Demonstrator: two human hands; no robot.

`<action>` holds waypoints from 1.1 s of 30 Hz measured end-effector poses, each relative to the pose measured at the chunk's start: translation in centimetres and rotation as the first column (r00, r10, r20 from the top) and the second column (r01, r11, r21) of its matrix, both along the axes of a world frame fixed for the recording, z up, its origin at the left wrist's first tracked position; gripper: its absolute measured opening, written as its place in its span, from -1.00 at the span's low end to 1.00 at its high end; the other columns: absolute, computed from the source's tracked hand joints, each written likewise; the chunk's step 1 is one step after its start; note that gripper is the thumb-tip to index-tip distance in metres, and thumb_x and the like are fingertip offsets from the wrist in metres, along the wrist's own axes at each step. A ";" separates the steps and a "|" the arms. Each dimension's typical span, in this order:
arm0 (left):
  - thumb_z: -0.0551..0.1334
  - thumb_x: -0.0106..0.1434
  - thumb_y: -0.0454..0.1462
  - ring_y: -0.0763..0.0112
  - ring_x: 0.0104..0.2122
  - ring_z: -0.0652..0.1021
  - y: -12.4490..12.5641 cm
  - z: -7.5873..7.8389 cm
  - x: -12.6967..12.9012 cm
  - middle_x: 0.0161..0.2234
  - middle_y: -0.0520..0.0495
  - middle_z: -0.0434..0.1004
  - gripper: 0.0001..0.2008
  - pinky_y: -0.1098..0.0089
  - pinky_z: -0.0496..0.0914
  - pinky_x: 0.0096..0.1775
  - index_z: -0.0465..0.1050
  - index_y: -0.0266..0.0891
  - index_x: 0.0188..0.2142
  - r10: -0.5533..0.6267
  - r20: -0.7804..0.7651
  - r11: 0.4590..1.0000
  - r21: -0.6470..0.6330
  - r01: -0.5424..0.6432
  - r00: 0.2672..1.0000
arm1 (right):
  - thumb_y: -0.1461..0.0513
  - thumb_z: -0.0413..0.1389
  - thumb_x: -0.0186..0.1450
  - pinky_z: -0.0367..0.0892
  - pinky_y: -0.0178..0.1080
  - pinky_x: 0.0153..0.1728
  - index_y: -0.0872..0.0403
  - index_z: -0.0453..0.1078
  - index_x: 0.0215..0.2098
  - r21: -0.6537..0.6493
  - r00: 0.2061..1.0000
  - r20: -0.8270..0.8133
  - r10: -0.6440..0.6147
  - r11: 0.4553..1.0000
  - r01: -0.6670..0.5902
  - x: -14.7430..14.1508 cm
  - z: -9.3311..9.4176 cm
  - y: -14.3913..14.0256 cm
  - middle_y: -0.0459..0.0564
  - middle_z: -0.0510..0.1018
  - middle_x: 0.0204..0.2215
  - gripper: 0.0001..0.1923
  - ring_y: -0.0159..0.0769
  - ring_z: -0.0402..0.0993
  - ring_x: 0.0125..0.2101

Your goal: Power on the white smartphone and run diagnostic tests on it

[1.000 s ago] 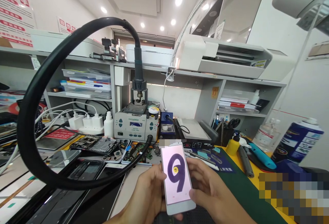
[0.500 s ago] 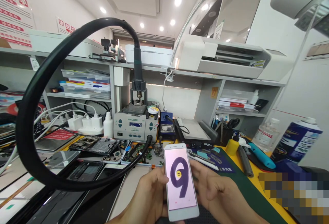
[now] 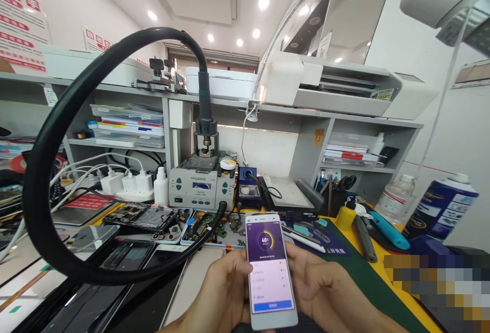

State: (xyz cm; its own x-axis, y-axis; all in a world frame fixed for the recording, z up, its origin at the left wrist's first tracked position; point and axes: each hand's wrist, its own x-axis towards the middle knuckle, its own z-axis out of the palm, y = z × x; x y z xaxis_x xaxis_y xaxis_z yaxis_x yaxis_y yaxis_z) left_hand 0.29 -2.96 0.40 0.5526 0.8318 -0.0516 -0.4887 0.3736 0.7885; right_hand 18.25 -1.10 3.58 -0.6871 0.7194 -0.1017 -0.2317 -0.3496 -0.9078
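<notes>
A white smartphone [image 3: 270,272] is held upright and slightly tilted at the bottom centre. Its lit screen has a dark purple top with a ring reading 40%, a pale list below and a blue bar at the foot. My left hand [image 3: 225,284] grips the phone's left edge, the thumb resting on the rim and the fingers hidden behind it. My right hand [image 3: 317,282] is closed around the right side, fingers behind the phone and thumb bent beside the edge. Behind the phone lies a tray of small circuit boards [image 3: 204,228].
A hot air station [image 3: 202,187] stands behind, its thick black hose [image 3: 34,170] looping across the left. Opened phones and screens [image 3: 95,292] cover the left bench. At right are a yellow bottle [image 3: 346,214], a blue spray can [image 3: 440,208] and a clear bottle [image 3: 396,195].
The phone's screen has gone from a pale page with a big purple "9" shape to the page with a 40% ring and list. Both hands stay nearly still.
</notes>
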 end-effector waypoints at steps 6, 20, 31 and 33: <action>-0.01 0.14 -0.13 0.12 -0.21 0.48 0.1 -0.2 -0.1 -0.13 -0.24 0.50 -0.43 0.25 0.37 -0.30 0.17 -0.22 0.15 -0.003 0.014 1.000 0.006 0.003 1.000 | 0.36 0.02 -0.11 0.33 -0.13 -0.23 0.06 0.45 -0.04 0.040 0.993 0.106 -0.057 0.998 0.053 -0.4 0.2 0.1 0.05 0.56 -0.23 -0.38 -0.13 0.43 -0.24; -0.02 0.13 -0.15 0.12 -0.23 0.48 0.0 0.5 0.0 -0.17 -0.26 0.50 -0.47 0.28 0.37 -0.34 0.29 -0.25 0.09 -0.015 -0.051 0.999 0.044 0.018 0.999 | 0.37 0.01 -0.05 0.32 -0.14 -0.19 0.12 0.46 -0.05 -0.004 0.991 0.107 -0.084 0.996 0.085 -0.5 -0.2 0.2 0.08 0.60 -0.24 -0.43 -0.16 0.49 -0.25; 0.00 0.14 -0.12 0.11 -0.24 0.47 0.1 0.0 0.1 -0.17 -0.27 0.49 -0.46 0.26 0.39 -0.38 0.27 -0.26 0.09 -0.013 -0.055 1.000 0.016 0.014 0.998 | 0.34 0.01 0.00 0.30 -0.07 -0.11 0.11 0.45 -0.03 -0.035 0.990 0.104 -0.099 0.994 0.103 -0.3 -0.3 0.3 0.07 0.61 -0.26 -0.46 -0.09 0.50 -0.20; 0.02 0.13 -0.13 0.10 -0.23 0.47 0.0 0.0 0.1 -0.17 -0.27 0.49 -0.45 0.24 0.39 -0.36 0.26 -0.26 0.10 -0.015 -0.057 1.000 0.005 0.015 0.998 | 0.34 0.00 0.01 0.31 -0.07 -0.14 0.12 0.44 -0.02 -0.038 0.989 0.099 -0.112 0.993 0.116 -0.1 -0.5 0.3 0.08 0.60 -0.26 -0.46 -0.09 0.50 -0.21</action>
State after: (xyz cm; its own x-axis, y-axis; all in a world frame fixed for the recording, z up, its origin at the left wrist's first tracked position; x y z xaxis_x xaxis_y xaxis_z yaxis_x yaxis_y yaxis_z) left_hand 0.38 -2.92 0.40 0.5613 0.8239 -0.0784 -0.4376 0.3760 0.8168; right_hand 18.11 -0.77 3.11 -0.5866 0.7857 -0.1964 -0.1841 -0.3655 -0.9124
